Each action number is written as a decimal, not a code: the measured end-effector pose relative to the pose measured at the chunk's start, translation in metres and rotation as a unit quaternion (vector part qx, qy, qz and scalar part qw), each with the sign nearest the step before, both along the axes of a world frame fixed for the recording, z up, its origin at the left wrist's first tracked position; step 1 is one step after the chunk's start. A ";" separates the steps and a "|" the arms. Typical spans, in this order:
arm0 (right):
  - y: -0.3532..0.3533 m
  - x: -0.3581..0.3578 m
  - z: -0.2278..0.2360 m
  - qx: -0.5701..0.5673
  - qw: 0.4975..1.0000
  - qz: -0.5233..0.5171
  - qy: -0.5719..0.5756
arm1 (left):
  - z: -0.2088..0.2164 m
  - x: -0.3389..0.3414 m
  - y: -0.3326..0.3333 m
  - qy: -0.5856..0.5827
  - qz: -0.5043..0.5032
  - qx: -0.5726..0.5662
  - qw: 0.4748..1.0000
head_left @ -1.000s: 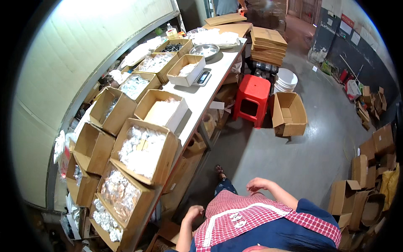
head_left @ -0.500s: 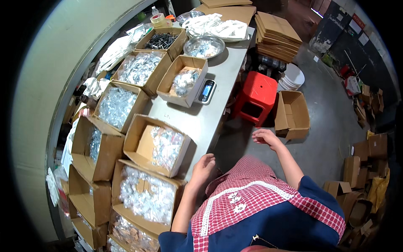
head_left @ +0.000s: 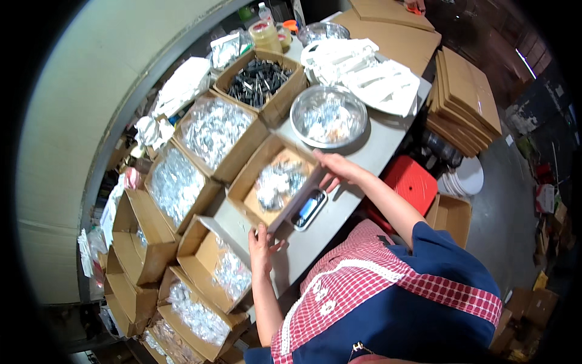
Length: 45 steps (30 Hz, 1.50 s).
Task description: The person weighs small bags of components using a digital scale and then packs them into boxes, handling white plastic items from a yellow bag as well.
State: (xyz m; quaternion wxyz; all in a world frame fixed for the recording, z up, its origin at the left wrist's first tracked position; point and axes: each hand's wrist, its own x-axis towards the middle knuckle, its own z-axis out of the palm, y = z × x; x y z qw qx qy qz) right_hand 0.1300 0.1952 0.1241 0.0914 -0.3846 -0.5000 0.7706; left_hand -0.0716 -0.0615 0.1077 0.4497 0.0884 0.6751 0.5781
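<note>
A small open cardboard box stands on the table, with a clump of clear plastic packets inside. My right hand is at the box's far right corner, its fingers apart along the outside of the wall. At the near corner is my left hand, fingers up by the wall and thumb spread away. Both hands look open; whether they press on the cardboard is hard to tell. Against the box's right side sits a small digital scale with a lit display, partly covered by the box.
A steel bowl of packets stands beyond the box, near white bags. Boxes of packets line the left, along with a box of black parts. Tape rolls stand behind. A red stool and stacked cardboard are at right.
My view has swung toward the table. Both hands have moved from in front of my body to the two ends of the small box.
</note>
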 end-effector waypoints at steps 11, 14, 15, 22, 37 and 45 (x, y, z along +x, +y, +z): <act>0.070 0.027 0.019 -0.015 0.954 0.293 0.060 | 0.089 0.034 0.031 0.107 0.134 0.096 0.981; 0.070 0.040 0.016 -0.036 0.977 0.192 0.087 | 0.094 0.029 0.043 0.003 0.159 0.264 0.951; 0.074 0.047 0.019 -0.084 0.980 0.148 0.101 | 0.093 0.027 0.052 -0.055 0.181 0.334 0.924; 0.092 0.099 0.059 -0.034 0.995 -0.083 0.048 | -0.005 0.035 0.038 0.155 0.003 -0.137 0.978; 0.071 0.109 0.045 0.008 0.964 0.243 -0.110 | -0.050 0.044 0.055 0.150 0.017 -0.029 0.988; 0.074 0.121 0.008 0.067 0.994 0.027 -0.084 | -0.046 0.043 0.051 0.034 0.075 -0.031 0.996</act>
